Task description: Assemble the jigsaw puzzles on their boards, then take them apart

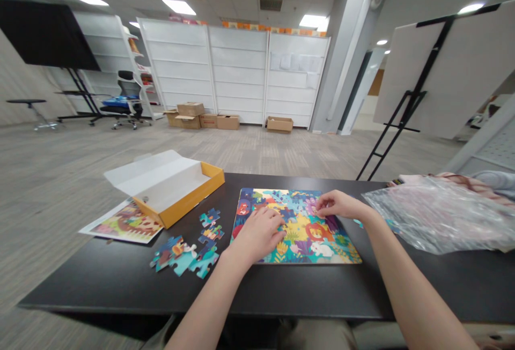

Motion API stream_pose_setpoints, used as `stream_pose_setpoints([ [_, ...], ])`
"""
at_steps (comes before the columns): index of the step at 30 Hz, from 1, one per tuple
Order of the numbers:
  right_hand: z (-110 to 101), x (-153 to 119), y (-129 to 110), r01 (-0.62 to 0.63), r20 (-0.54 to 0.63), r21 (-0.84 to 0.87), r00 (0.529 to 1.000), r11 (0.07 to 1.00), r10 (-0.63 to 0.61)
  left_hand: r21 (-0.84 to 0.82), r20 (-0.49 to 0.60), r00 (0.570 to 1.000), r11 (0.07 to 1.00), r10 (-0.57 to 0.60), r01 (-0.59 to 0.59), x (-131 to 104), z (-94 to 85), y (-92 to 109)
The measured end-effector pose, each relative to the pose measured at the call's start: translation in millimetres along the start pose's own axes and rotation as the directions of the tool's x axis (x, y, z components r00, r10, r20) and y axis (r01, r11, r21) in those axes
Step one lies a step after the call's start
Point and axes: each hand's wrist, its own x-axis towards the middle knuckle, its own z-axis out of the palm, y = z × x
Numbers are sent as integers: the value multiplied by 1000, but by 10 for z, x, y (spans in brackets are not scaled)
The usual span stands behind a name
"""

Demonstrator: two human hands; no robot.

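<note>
A colourful jigsaw puzzle [298, 232] with a lion, a white rabbit and plants lies on the black table. Across its left part rests my left hand [259, 232], palm down with the fingers laid out on the pieces. My right hand [336, 203] is at the puzzle's upper right, thumb and fingers pinched on a puzzle piece beside a purple patch; the fingers hide most of that piece. Several loose puzzle pieces [187, 256] are spread to the left of my left forearm, and a smaller group [210, 218] lies just above them.
An open yellow box [191, 192] with a white lid stands at the back left, partly over a printed picture sheet [120, 224]. At the right a clear plastic bag [438, 210] covers part of the black table [281, 291]. Shelves and cardboard boxes [189, 114] stand beyond.
</note>
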Motion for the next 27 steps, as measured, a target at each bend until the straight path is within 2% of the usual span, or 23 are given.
stream_pose_setpoints([
  [8,15,-7,-62,-5,24,-53,1000,999,6,9,22,1000,1000,4,-4,-10,-10,5],
  [20,88,-1,-124,-34,12,72,999,997,33,-11,28,1000,1000,6,-6,17,13,7],
  [27,93,6,-121,-17,-3,63,1000,998,17,-13,46,999,1000,7,-6,16,12,13],
])
